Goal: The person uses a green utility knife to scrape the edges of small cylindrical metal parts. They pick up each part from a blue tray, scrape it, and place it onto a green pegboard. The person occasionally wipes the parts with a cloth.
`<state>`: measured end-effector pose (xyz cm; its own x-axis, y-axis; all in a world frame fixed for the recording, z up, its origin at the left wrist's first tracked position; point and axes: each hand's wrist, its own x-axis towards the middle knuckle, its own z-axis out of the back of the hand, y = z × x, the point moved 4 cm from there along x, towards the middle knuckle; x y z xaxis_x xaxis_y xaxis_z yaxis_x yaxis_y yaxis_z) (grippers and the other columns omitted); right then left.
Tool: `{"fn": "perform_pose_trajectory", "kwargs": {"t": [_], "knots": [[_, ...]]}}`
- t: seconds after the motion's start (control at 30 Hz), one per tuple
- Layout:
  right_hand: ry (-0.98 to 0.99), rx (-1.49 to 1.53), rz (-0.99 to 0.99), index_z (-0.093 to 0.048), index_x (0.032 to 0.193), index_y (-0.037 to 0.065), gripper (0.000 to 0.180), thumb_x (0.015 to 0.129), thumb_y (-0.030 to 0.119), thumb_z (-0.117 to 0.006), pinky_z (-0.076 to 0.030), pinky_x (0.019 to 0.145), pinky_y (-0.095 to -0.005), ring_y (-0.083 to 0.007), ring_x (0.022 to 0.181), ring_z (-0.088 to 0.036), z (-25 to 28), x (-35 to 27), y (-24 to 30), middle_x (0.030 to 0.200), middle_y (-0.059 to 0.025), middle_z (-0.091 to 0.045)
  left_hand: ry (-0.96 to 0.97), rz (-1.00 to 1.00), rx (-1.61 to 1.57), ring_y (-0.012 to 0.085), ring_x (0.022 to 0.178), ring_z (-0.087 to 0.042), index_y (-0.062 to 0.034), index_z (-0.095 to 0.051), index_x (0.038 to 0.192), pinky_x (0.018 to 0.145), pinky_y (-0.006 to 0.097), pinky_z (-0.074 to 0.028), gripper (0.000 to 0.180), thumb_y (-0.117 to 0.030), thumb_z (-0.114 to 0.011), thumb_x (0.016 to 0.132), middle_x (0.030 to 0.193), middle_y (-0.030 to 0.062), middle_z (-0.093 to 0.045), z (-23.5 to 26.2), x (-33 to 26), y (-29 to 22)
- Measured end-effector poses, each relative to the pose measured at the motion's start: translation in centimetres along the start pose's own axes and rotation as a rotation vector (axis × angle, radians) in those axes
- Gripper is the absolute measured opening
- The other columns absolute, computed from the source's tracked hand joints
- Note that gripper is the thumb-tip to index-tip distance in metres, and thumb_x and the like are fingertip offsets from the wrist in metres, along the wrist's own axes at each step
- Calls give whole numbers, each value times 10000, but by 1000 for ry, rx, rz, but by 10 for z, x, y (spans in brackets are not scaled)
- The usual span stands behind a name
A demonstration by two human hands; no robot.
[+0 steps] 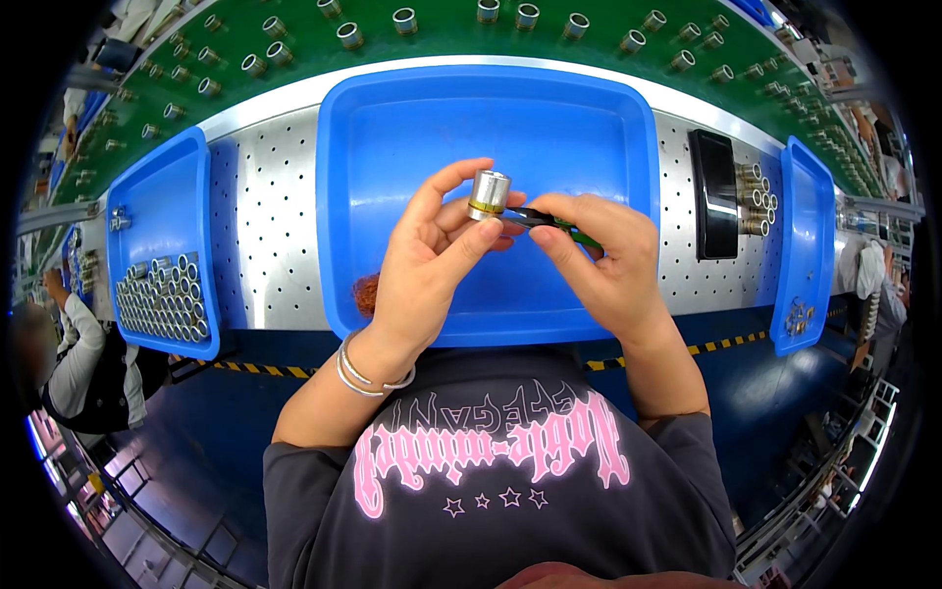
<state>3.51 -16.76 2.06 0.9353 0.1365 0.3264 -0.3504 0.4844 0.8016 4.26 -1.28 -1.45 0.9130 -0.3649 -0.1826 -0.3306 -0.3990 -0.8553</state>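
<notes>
Above a large blue tray (579, 118), my left hand (417, 255) pinches a short silver metal sleeve (490, 187) between thumb and fingers. The sleeve stands roughly upright and has a yellowish band near its lower edge. My right hand (618, 255) grips a slim tool (536, 218), dark at the front with green further back; its exact kind is unclear. The tool's tip meets the sleeve's lower side, though contact cannot be made out for certain. Beside my left wrist, a reddish-brown tangle of fine strands (367, 294) lies inside the tray.
At left, a blue tray (204, 245) holds many packed sleeves. To the right are a black flat device (713, 194), several sleeves (758, 199) and another blue tray (785, 285) with small parts. Sleeves stand along a green belt (442, 44) beyond. A co-worker (88, 363) sits far left.
</notes>
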Motion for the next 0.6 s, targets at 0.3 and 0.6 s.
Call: {"fn": "perform_pose_trajectory", "kwargs": {"t": [0.3, 0.6], "knots": [[27, -38, -9, -689, 892, 89, 135, 762, 124, -676, -405, 468, -263, -175, 530, -575, 2, 0, -1, 658, -54, -623, 17, -9, -3, 186, 989, -583, -21, -369, 1302, 861, 308, -477, 485, -76, -576, 868, 1129, 172, -577, -3, -1, -1], [22, -24, -7, -690, 892, 95, 129, 767, 117, -669, -395, 460, -262, -164, 514, -561, 3, 1, 0, 649, -46, -619, 16, -6, -6, 192, 985, -587, -18, -381, 1291, 873, 304, -473, 487, -59, -595, 854, 1117, 171, -582, -4, -1, -1]]}}
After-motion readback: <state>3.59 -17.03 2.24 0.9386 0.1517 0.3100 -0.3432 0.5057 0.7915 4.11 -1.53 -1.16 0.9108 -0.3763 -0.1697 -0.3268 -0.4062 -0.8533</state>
